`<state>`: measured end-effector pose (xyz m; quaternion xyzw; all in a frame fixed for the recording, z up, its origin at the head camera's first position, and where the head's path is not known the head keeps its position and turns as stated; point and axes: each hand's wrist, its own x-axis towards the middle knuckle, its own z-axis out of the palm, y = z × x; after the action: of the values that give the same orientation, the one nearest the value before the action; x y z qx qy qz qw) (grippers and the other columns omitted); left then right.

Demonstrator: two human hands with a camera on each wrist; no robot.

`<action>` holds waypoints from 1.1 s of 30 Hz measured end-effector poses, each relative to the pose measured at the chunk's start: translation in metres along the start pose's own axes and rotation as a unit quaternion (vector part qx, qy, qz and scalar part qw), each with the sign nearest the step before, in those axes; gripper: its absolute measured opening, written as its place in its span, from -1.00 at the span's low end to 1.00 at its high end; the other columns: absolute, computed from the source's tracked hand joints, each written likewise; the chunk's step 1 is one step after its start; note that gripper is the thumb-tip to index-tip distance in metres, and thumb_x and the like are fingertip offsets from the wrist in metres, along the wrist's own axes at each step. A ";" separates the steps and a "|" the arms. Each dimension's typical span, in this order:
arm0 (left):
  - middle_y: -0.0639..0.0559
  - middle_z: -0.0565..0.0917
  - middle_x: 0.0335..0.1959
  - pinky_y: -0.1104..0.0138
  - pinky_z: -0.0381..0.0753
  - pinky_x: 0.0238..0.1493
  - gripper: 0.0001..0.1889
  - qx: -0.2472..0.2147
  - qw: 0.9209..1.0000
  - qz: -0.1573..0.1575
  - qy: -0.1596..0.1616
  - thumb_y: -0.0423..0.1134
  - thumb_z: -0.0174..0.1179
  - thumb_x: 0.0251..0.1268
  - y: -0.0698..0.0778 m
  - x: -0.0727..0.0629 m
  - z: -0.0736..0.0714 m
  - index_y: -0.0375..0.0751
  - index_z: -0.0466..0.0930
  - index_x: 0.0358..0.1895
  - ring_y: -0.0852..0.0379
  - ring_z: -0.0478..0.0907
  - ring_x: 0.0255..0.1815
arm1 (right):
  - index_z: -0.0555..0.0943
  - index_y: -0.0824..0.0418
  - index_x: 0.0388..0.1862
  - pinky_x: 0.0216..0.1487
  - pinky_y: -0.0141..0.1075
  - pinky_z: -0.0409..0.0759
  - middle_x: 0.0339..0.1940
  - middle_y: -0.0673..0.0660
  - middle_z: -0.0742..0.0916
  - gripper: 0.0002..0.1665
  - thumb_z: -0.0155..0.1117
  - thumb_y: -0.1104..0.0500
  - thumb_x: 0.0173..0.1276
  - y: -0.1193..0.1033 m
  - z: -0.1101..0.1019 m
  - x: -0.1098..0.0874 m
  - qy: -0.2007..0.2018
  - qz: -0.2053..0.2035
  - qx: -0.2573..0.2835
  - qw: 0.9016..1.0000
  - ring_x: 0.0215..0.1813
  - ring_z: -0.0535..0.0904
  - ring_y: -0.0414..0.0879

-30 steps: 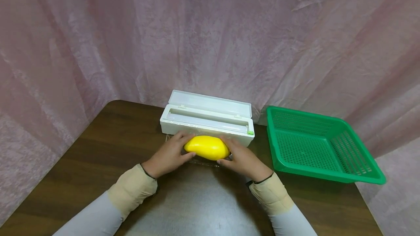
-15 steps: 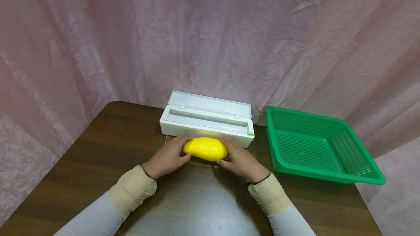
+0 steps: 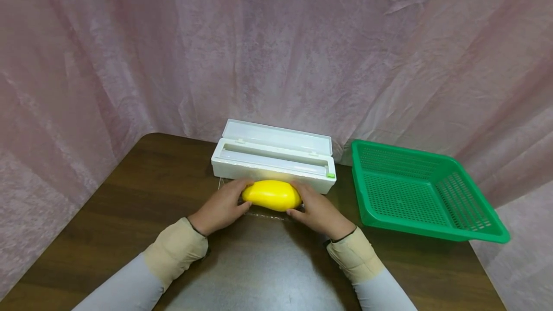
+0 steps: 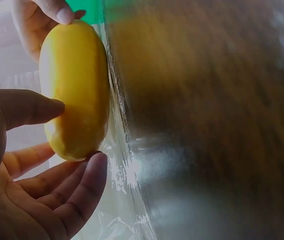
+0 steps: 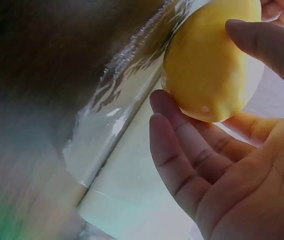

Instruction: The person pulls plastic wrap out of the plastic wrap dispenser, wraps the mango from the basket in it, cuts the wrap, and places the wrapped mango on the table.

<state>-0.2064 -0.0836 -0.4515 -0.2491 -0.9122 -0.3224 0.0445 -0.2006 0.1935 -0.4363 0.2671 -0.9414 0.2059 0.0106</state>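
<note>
A smooth yellow mango (image 3: pixel 272 196) lies sideways between both hands, just in front of a white cling film dispenser (image 3: pixel 269 173). My left hand (image 3: pixel 221 208) grips its left end, the thumb on the near side. At the other end, my right hand (image 3: pixel 320 211) holds it with thumb and fingers. Clear cling film (image 3: pixel 269 216) stretches from the dispenser under the mango, its crinkled front edge showing on the table. Both wrist views show the thumb pressed on the yellow skin and the fingers curled around the end; the mango's underside is partly hidden.
The dispenser's lid (image 3: pixel 276 137) stands raised at the back, and a green slider (image 3: pixel 330 175) sits at its right end. A green mesh basket (image 3: pixel 406 228) is to the right on the brown wooden table (image 3: pixel 129 186). Pink curtains (image 3: pixel 276 52) hang behind.
The mango and both hands have stayed in nearly the same place. My left thumb has drawn back slightly to the left along the mango since a second ago.
</note>
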 end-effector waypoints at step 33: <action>-0.22 0.50 0.28 0.02 0.50 0.32 -0.38 0.033 0.999 -0.013 -0.041 -0.18 0.32 0.33 0.000 -0.002 -0.003 -0.33 0.39 0.39 -0.11 0.50 0.27 | 0.53 0.27 -0.04 -0.09 -0.16 0.57 -0.16 0.13 0.63 -0.38 0.65 0.06 0.03 0.010 -0.005 -0.002 -0.061 0.067 -0.025 0.996 -0.12 0.55 -0.02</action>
<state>-0.2050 -0.0863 -0.4502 -0.2482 -0.9267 -0.2821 0.0114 -0.2042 0.2044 -0.4359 0.2153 -0.9609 0.1657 -0.0539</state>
